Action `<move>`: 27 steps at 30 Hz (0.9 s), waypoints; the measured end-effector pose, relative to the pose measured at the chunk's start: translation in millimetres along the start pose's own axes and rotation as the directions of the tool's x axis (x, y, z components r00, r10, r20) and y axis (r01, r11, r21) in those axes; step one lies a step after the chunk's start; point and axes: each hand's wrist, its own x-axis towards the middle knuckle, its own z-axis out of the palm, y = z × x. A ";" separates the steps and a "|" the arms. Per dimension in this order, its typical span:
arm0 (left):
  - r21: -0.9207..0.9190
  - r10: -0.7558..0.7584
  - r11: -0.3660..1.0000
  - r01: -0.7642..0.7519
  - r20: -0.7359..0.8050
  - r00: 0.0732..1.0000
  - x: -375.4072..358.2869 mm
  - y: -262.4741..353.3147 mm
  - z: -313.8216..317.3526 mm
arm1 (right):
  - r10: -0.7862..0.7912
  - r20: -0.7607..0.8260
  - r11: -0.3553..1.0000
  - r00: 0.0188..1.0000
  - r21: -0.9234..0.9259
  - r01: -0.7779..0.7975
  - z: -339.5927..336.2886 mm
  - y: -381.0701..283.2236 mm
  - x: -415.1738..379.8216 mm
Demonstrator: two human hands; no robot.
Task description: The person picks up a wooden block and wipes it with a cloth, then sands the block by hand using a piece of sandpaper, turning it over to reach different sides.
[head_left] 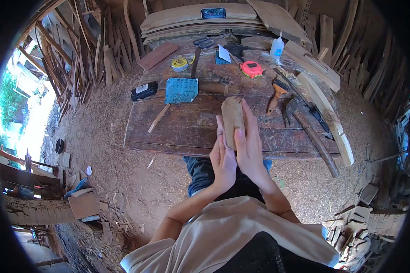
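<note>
workbench [187, 129], sandpaper [182, 91], brush [276, 96] and hammer [313, 138] around, left hand [225, 159] and right hand [250, 152], grip clamped on wood piece [233, 116]

The wooden block [232, 111] looks matt and pale; the desk [191, 120] is worn, rough-looking wood. The blue sheet [181, 93] appears papery and matt, the squeeze bottle [276, 48] smooth plastic, the jeans [200, 177] cloth.
</note>
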 end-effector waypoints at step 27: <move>-0.192 0.033 0.981 0.010 0.219 0.975 34.6 44.0 -13.1 | 0.201 0.266 0.899 0.943 0.331 -0.285 -6.3 -0.6 -22.1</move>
